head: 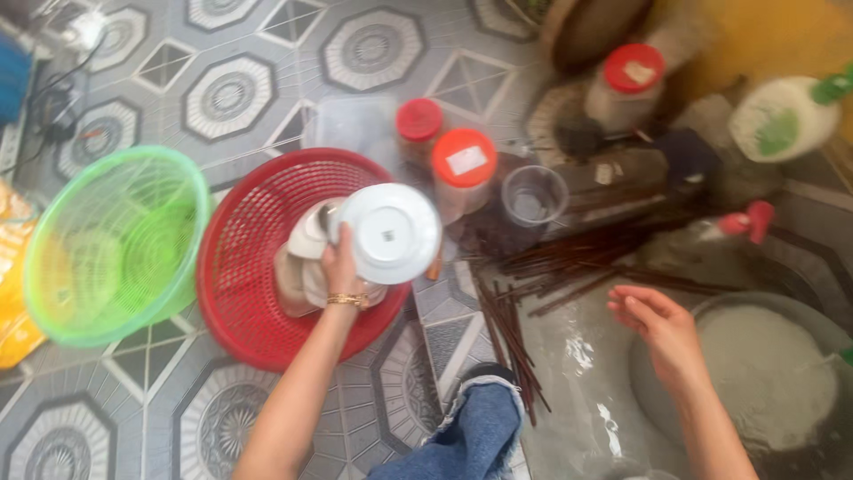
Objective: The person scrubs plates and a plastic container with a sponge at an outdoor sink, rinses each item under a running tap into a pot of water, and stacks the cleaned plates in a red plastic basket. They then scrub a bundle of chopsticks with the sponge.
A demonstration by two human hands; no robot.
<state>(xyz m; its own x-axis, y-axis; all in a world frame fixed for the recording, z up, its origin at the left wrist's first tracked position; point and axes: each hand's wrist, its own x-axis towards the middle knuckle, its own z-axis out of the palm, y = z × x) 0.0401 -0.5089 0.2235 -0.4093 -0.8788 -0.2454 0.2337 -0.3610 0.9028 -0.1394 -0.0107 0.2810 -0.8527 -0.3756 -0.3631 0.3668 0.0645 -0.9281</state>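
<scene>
Tiled floor blurs; left hand (342,267) perhaps grips white bowl (391,233) over basket (240,293).

Bowl (391,231) over basket (258,311) w/ dishes – 2nd basket (115,244) left, chopsticks (569,267) right.

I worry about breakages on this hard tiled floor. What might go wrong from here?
The left hand pinches the white bowl by its rim above the red basket; it might slip and chip the dishes already stacked there. Loose chopsticks lie scattered over the wet floor near the right hand, a slipping hazard.
</scene>
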